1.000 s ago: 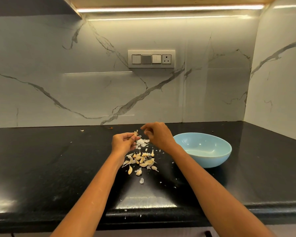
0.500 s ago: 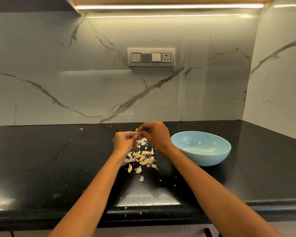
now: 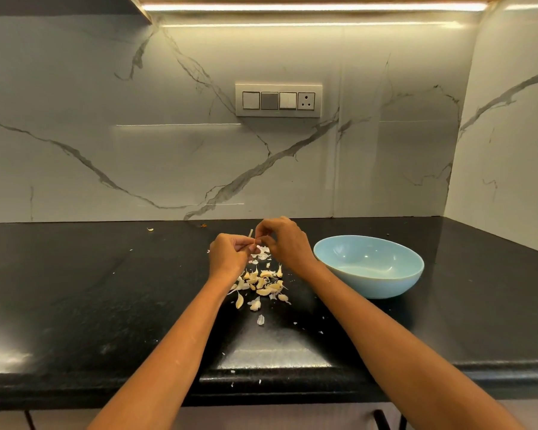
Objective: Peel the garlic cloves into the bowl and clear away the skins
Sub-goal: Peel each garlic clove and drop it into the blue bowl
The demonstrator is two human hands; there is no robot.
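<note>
Small pale yellow garlic clove [image 3: 251, 234], thin tip pointing up, held above the black stone desk [image 3: 75, 290] between the two hands, body mostly covered by fingers. Heap of cream unpeeled garlic cloves [image 3: 263, 282] with white papery skin flakes [image 3: 261, 319] on the desk beneath the hands, just left of the round light blue ceramic bowl [image 3: 368, 266]; bowl contents hard to make out. Left hand [image 3: 227, 257] curled, fingers pinching the clove. Right hand [image 3: 281, 240] curled, fingertips pinching at the clove; skin piece not distinguishable. White switch panel [image 3: 278, 100] on marble wall.
</note>
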